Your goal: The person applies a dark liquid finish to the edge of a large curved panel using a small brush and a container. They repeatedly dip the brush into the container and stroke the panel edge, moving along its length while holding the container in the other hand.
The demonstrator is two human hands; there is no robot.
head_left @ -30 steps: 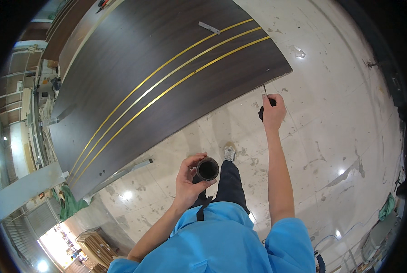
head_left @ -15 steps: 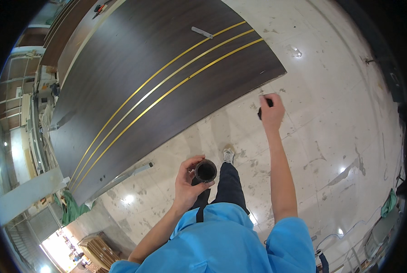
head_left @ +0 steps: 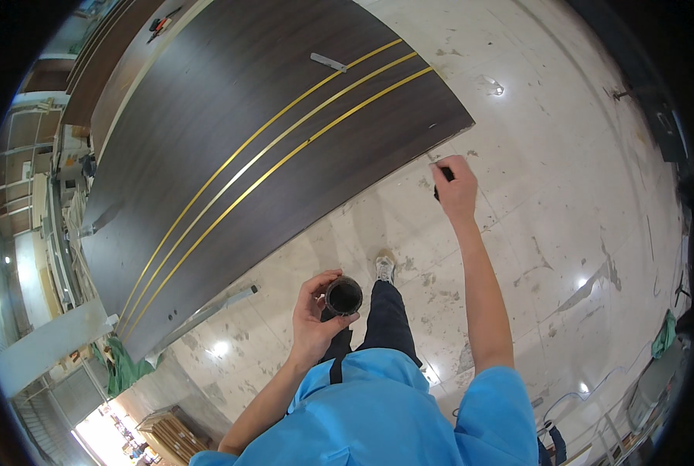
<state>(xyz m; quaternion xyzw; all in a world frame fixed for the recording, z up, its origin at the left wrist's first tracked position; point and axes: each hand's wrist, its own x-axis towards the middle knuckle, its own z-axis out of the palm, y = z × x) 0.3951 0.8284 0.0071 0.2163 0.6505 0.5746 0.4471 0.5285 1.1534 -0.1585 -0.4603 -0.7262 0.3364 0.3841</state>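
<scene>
My left hand (head_left: 309,330) is wrapped round a small dark round cup (head_left: 344,295), held in front of my body with its mouth facing up. Its inside looks black, and what it contains cannot be made out. Out to the right, my right hand (head_left: 460,190) is closed on a black-handled tool (head_left: 444,175). A thin pale tip points from the tool toward the near edge of a large dark brown panel (head_left: 285,93). Whether the tip touches the panel is too small to tell. Three gold strips (head_left: 308,141) run lengthwise along the panel.
A short silver-grey flat piece (head_left: 327,61) lies on the panel by the farthest strip. An orange and black tool (head_left: 159,28) rests on a board at the far left. A grey metal bar (head_left: 222,301) lies near the panel's near-left edge. Pale, stained tiles (head_left: 549,202) surround my feet.
The whole view has shifted slightly, so the panel sits a little farther left. Both hands keep their holds, and the right hand stays near the panel's edge.
</scene>
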